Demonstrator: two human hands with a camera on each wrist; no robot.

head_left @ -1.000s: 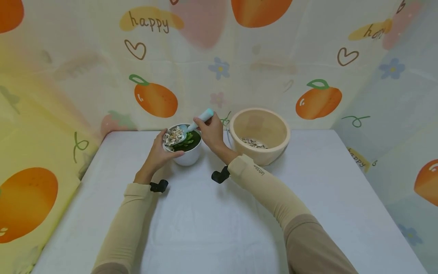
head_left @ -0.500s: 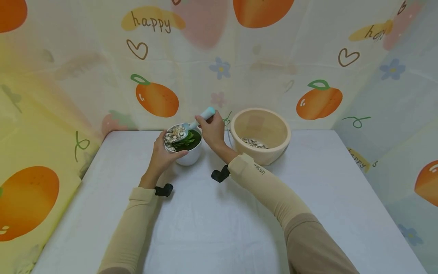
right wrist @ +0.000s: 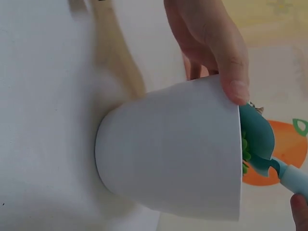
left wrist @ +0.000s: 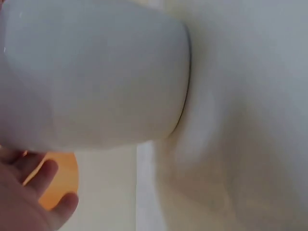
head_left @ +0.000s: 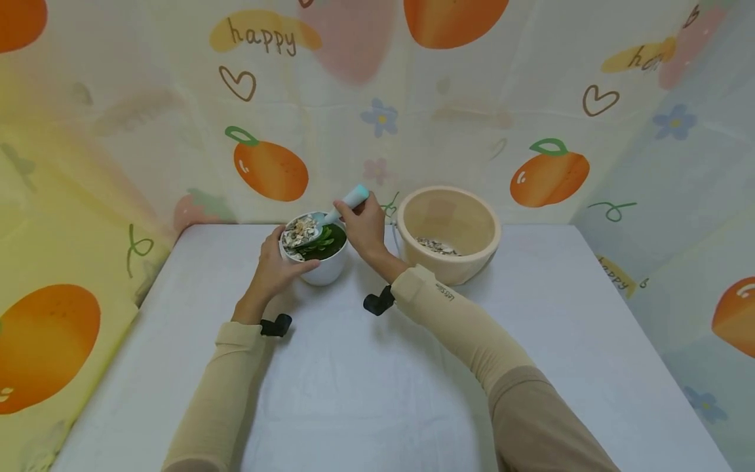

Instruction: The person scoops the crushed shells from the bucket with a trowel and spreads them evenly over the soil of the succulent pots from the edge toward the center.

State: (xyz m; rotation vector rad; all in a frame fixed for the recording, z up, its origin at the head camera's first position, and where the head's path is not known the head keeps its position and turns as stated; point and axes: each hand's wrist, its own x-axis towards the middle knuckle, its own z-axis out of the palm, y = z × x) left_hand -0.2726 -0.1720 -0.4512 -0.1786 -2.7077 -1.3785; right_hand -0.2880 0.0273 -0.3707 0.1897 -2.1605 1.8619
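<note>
Nearest, a white pot [head_left: 323, 273] is gripped from six to nine o'clock by the left hand [head_left: 272, 270], thumb and fingers spread; at the pot's two o'clock, a scoop [right wrist: 261, 135] is pinched by the right hand [head_left: 367, 228]; at three, a bucket [head_left: 451, 267] is seen.

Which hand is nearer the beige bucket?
The right. The right hand, holding the scoop, is just left of the beige bucket; the left hand is farther off, gripping the white pot from its left.
</note>
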